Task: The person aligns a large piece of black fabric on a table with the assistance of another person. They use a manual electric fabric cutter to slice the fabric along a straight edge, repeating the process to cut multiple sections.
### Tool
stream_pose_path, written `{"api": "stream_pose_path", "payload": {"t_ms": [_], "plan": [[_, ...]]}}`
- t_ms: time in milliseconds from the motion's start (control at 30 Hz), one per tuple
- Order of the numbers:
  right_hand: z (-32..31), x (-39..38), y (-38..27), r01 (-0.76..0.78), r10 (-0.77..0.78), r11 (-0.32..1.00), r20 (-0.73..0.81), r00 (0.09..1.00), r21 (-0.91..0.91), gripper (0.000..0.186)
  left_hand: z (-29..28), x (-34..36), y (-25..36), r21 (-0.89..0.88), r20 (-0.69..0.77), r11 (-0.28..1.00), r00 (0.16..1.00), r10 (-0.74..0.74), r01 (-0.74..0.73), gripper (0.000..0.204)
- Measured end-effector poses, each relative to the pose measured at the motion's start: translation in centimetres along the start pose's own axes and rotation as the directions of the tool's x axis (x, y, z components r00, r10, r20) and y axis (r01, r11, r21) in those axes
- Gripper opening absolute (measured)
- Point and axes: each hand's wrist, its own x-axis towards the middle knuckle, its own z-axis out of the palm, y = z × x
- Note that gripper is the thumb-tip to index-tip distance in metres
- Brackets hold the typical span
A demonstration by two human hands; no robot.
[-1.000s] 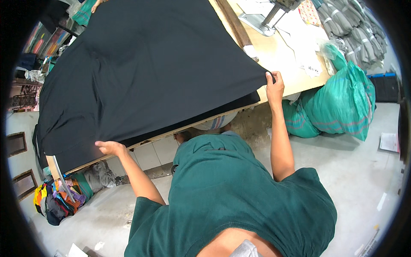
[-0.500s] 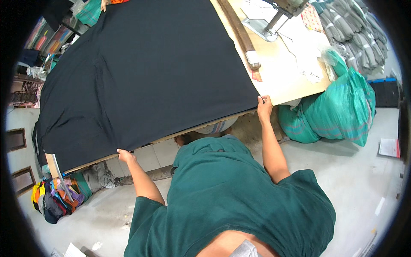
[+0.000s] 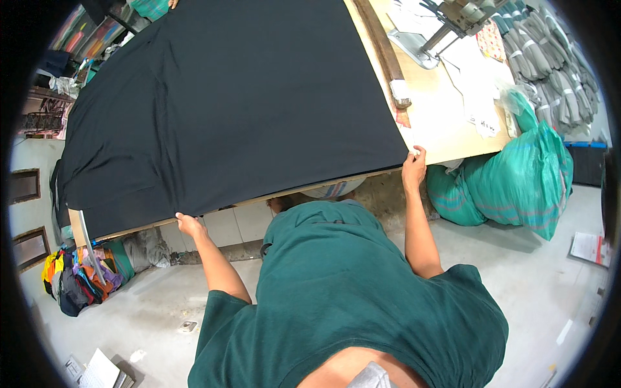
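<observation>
A wide black cloth (image 3: 272, 97) lies spread over a long table, mostly smooth, with folds running down its left part. At its near edge, left of centre, my left hand (image 3: 191, 225) pinches the cloth between thumb and fingers. My right hand (image 3: 414, 171) has its fingers closed on the near right corner of the cloth, next to the bare tabletop (image 3: 446, 139). Both arms reach forward, apart from each other. Another person's hand (image 3: 173, 3) shows at the cloth's far left edge, mostly cut off by the picture's rim.
Along the cloth's right edge lies a long wooden bar (image 3: 381, 48). Beyond it stands a cutting machine (image 3: 446, 26) on a metal base. A stuffed green sack (image 3: 504, 178) sits beside the table, below stacked grey bundles (image 3: 550, 64). Colourful fabric scraps (image 3: 84, 278) pile under the left end.
The whole view has shifted a little, the right side sitting lower. My right hand has moved slightly right with the cloth's corner; my left hand keeps its pinch on the near edge.
</observation>
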Motion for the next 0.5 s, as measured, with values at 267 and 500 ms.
{"api": "stream_pose_path", "payload": {"t_ms": [267, 500], "plan": [[0.1, -0.3, 0.0, 0.022, -0.021, 0.996, 0.014, 1.0, -0.091, 0.029, -0.2, 2.5, -1.3, 0.105, -0.092, 0.994, 0.996, 0.015, -0.005, 0.048], [2.5, -0.8, -1.5, 0.276, -0.383, 0.875, -0.221, 0.897, -0.397, 0.035, 9.8, -14.6, 6.8, 0.518, 0.133, 0.527, 0.672, 0.728, -0.674, 0.026]]}}
